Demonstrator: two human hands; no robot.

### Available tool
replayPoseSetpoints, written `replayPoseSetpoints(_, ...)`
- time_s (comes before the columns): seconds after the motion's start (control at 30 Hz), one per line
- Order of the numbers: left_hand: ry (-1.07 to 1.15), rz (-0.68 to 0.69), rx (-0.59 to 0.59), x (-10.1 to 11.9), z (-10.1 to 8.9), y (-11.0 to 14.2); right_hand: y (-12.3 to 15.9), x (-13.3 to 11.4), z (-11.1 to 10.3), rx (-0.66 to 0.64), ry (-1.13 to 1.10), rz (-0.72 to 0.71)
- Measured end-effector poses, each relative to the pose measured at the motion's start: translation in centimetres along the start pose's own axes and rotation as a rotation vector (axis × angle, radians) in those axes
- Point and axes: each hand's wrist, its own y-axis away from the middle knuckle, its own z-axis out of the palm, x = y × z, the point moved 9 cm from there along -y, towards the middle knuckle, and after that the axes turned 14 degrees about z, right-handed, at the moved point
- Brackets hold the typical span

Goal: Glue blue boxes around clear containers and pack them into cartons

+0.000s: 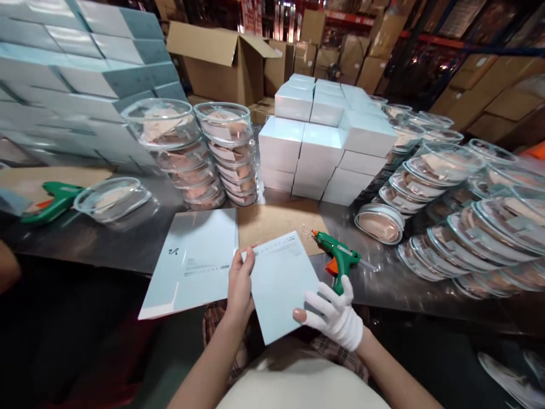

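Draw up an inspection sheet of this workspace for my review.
Surface: reflective metal table, part-covered by a cardboard sheet.
Working items: printed white panel in hand; marked panel left of it; green glue gun right.
Clutter: second glue gun far left; stacked clear containers.
Grips: left grip, bare, pinches the printed panel; right grip, gloved, one tip bare, fingers spread at its edge.
Cables: nothing seen.
Surroundings: white boxes, brown cartons.
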Motion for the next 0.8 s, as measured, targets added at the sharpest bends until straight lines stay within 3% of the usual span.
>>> replayPoseSetpoints(0.1, 0.141, -0.066, -0.054, -0.4, 0.8, -0.2, -1.9, -0.1, -1.5, 0.053, 0.084, -0.139)
replayPoseSetpoints(0.17, 0.112, 0.080, -0.026, 0.7, -0.6, -0.5, -5.9, 1.6, -4.5, 0.147, 0.109, -0.108)
replayPoseSetpoints(0.27, -0.080, 0.328, 0.017, 2.7, -3.7, -0.2, -15.4, 5.4, -9.4, 0.274, 0.226, 0.071)
replayPoseSetpoints(0.33, -0.183, 0.390, 0.006, 3.7, -4.9, 0.1, -22.8, 7.0, -11.8, 0.338, 0.285, 0.138)
replayPoseSetpoints(0.43, -0.288, 0.447, 0.009, 5.7, -5.7, 0.4, -32.7, 7.3, -11.8, 0.305, 0.370, 0.098)
replayPoseSetpoints(0.5, -0.329, 0.492, 0.045, 7.0, -6.3, 0.5, -36.9, 6.4, -10.5, 0.245, 0.398, 0.052)
replayPoseSetpoints(0.6, -0.365, 0.488, 0.130, 7.5, -8.5, 0.4, -39.3, 4.5, -8.9, 0.215, 0.397, -0.008)
replayPoseSetpoints(0.7, -0.432, 0.463, 0.223, 7.1, -11.1, 0.2, -39.1, 4.0, -9.2, 0.253, 0.355, 0.015)
replayPoseSetpoints(0.77, -0.485, 0.512, 0.198, 7.6, -11.0, -0.5, -38.2, 5.0, -10.8, 0.309, 0.293, 0.073)
replayPoseSetpoints(0.8, -0.514, 0.560, 0.138, 8.2, -9.8, -1.2, -37.5, 5.9, -12.0, 0.348, 0.254, 0.100)
